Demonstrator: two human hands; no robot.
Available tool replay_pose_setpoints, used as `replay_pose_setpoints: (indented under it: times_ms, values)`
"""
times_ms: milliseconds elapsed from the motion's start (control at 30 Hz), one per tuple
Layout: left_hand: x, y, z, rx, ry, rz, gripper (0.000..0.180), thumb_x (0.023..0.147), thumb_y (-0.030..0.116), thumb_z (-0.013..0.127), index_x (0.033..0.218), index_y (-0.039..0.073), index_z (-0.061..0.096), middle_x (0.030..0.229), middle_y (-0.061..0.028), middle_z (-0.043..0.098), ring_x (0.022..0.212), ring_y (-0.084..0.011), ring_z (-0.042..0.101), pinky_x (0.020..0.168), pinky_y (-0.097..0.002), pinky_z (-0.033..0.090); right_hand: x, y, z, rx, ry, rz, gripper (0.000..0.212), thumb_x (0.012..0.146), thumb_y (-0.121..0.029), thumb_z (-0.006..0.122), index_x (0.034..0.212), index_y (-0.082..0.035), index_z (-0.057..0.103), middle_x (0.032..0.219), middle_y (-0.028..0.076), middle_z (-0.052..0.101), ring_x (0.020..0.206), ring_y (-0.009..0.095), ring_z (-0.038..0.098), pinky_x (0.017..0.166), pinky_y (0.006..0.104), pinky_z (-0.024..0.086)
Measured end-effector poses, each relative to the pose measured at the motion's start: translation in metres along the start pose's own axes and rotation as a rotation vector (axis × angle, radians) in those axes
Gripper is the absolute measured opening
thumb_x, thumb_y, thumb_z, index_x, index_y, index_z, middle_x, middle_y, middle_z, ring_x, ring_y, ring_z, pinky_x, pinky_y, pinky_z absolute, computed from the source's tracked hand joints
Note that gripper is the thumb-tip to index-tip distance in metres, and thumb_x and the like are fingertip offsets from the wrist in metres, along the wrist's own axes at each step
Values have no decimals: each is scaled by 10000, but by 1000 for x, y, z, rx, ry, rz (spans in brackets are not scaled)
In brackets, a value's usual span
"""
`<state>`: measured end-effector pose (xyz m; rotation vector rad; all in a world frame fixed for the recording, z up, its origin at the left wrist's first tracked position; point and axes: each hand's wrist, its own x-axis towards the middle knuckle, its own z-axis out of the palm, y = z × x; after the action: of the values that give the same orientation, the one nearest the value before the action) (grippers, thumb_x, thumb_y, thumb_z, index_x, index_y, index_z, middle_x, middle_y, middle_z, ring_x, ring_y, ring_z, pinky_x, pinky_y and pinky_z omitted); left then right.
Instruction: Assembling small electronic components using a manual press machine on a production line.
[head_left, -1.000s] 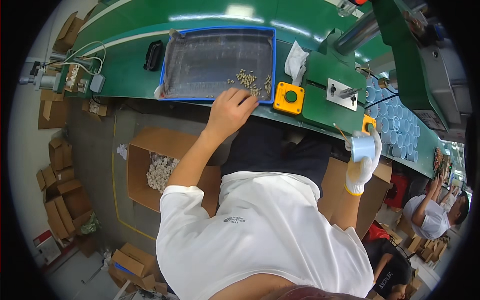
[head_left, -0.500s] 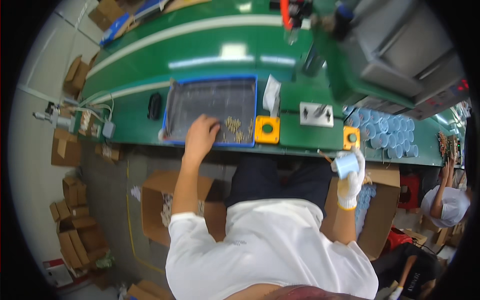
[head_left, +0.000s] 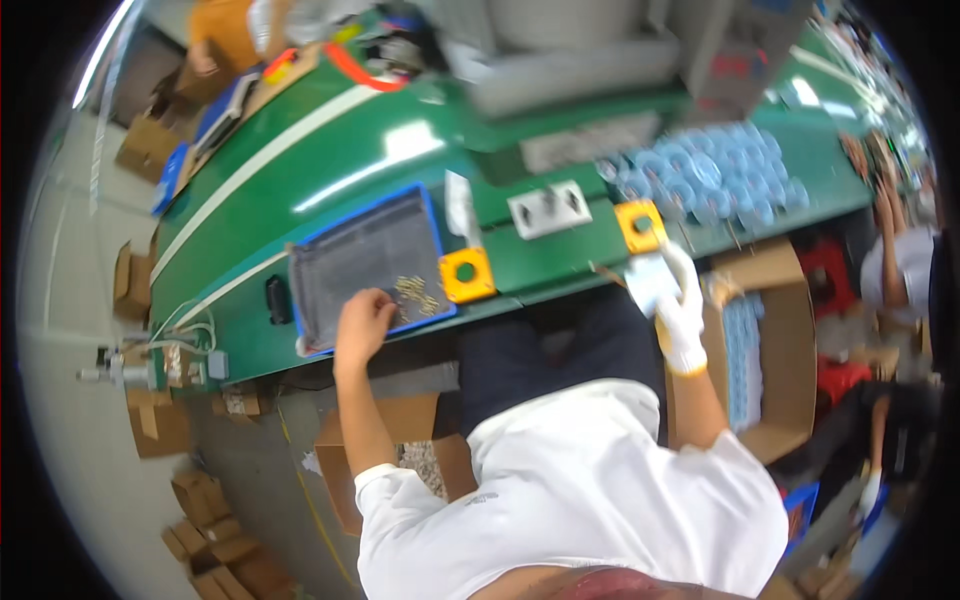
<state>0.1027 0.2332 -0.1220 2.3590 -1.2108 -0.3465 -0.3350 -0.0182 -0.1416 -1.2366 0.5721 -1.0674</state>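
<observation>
My bare left hand (head_left: 364, 325) is over the near edge of a blue-rimmed tray (head_left: 432, 215) with a dark lining. Its fingers are curled together beside a loose pile of small brass-coloured pieces (head_left: 412, 290); whatever they pinch is too small to make out. My right hand (head_left: 682, 305), in a white glove, is closed around a light blue cup-shaped part (head_left: 650, 283). A thin brownish wire end (head_left: 606, 273) sticks out from the part's left side. That hand is just off the bench's front edge, below a yellow square button box (head_left: 640, 226).
Another yellow button box (head_left: 467, 275) stands beside the tray. Behind is a metal fixture plate (head_left: 550, 210), under a large grey machine (head_left: 580, 80). Many blue cups (head_left: 700, 175) crowd the bench at right. Open cartons (head_left: 790, 350) flank my legs. A co-worker (head_left: 895, 250) sits far right.
The view has swung and tilted, so the bench now slants up to the right. My left hand is still at the brass pieces, and my right hand still holds the blue cup-shaped part.
</observation>
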Motion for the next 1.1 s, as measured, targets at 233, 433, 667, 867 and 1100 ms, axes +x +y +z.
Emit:
replay_pose_setpoints:
  times_ms: [233, 433, 667, 867, 1100]
  values:
    - [11, 10, -6, 106, -69, -99, 143, 926, 69, 808, 1023, -33, 784, 860, -192, 765, 789, -308, 753, 771, -418, 581, 70, -37, 36, -475, 56, -287, 720, 840, -190, 948, 1454, 14, 630, 1331, 164, 748, 1195, 220, 740, 1053, 369, 588]
    - [5, -17, 4, 104, -72, 45, 146, 1002, 82, 743, 1074, -37, 702, 855, -165, 710, 779, -259, 679, 760, -404, 542, 105, -44, 106, -832, -96, -639, 657, 802, -289, 944, 1354, -30, 699, 1144, 163, 788, 1006, 370, 759, 881, 444, 621]
    - [-4, 7, -9, -39, 57, -59, 144, 1072, 90, 660, 1152, -22, 702, 1029, -198, 760, 920, -312, 727, 855, -419, 556, 126, -31, 119, -891, -12, -805, 594, 801, -253, 923, 1319, -57, 709, 1140, 133, 793, 974, 334, 771, 848, 428, 630]
    - [-11, 69, 15, -254, 201, 158, 165, 1064, 44, 641, 1201, -17, 710, 1125, -179, 769, 1027, -323, 732, 952, -414, 562, 132, -37, 123, -921, -95, -668, 585, 789, -316, 923, 1256, -32, 715, 1046, 132, 775, 922, 350, 755, 810, 443, 621]
    - [-5, 127, 40, -174, 140, 519, 83, 964, -11, 683, 1042, -8, 654, 1197, -174, 762, 1155, -423, 697, 1016, -515, 566, 126, -43, 123, -867, -65, -694, 468, 788, -265, 936, 1158, -52, 744, 943, 128, 739, 869, 377, 731, 738, 466, 579]
